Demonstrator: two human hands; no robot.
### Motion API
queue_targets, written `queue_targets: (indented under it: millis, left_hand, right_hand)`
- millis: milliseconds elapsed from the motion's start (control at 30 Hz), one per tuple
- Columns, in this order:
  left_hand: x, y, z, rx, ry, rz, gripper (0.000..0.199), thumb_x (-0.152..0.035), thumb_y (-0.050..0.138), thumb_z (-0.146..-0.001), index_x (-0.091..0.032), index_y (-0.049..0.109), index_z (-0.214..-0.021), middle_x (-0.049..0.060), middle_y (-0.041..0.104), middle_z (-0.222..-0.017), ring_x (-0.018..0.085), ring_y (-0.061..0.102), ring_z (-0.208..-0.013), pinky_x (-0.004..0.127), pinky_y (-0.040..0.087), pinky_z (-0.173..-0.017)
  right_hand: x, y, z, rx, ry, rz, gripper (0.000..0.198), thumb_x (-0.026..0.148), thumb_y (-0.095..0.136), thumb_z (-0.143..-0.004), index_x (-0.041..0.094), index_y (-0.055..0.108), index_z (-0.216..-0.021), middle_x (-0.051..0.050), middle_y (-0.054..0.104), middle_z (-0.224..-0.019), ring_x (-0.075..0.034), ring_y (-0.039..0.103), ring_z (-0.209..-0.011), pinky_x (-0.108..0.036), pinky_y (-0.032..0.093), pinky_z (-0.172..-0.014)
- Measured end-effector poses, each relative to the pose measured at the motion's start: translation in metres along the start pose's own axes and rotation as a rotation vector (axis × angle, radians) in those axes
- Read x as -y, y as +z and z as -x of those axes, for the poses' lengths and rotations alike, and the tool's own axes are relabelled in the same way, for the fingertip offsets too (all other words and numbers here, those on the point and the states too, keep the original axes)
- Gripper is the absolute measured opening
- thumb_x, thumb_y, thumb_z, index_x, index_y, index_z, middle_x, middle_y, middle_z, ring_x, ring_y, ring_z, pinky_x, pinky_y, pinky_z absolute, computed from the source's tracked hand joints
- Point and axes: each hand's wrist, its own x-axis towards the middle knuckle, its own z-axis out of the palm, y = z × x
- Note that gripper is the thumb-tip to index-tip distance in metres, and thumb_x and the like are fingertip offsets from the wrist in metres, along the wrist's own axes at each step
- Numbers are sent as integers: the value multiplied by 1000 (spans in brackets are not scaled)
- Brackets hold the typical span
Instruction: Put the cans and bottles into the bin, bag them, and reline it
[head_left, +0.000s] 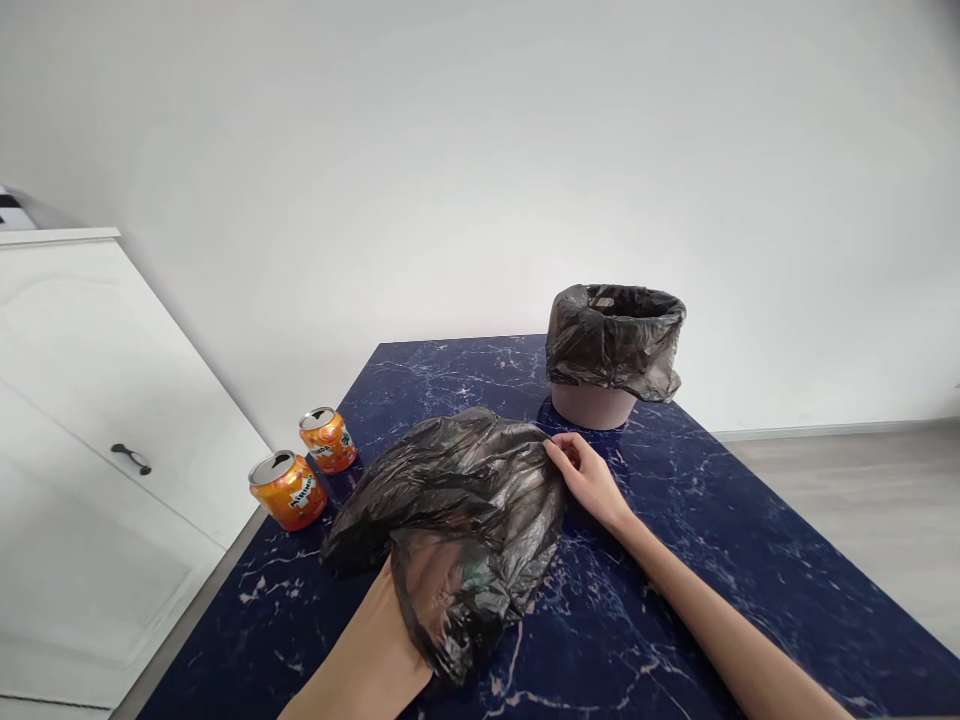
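The right hand (589,482) pinches the right edge of a crumpled black bag (472,465), which stretches leftward. The left hand (435,575) reaches inside; its grip cannot be told.

A hand could pass along the back of the blue marbled tabletop (450,375), between the farther Mirinda can (328,445) and the bag-lined bin (592,405), or right of the right forearm (697,605). The crumpled black plastic bag (480,490) fills the middle, and the right hand (590,482) obstructs the gap before the bin.
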Motion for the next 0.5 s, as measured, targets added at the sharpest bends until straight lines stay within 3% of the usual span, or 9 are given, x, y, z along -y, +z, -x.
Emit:
queue_targets:
  millis: [100, 233, 333, 500]
  left_hand:
    - [-1, 17, -11, -42, -71, 19, 54, -33, 52, -110, -42, 45, -163, 4, 72, -144, 28, 74, -124, 48, 64, -103]
    - [-1, 25, -21, -55, -93, -116, 63, -41, 67, -99, -31, 54, -159, 11, 63, -155, 40, 60, -142, 63, 45, -123]
    - [0, 31, -26, -29, -78, -234, 66, -44, 66, -96, -24, 55, -158, 15, 61, -157, 44, 58, -143, 67, 41, -124]
    - [5, 38, -28, -63, -73, -270, 57, -44, 60, -98, -25, 61, -153, 16, 65, -151, 44, 61, -140, 69, 42, -122]
  right_hand:
    - [0, -1, 0, 6, -11, 7, 50, 73, 63, -93, 24, 65, -95, -4, 68, -89, -23, 60, -80, -36, 47, -76]
    - [2, -1, 0, 24, -36, 4, 49, 73, 61, -95, 25, 62, -88, -1, 61, -80, -21, 54, -74, -34, 44, -71]
    - [3, 0, 0, 43, -55, -5, 50, 75, 61, -94, 25, 61, -86, -1, 59, -78, -20, 52, -71, -34, 43, -68]
    - [5, 1, 2, 45, -70, -21, 53, 76, 62, -93, 24, 62, -83, 0, 57, -75, -19, 51, -69, -33, 42, -65]
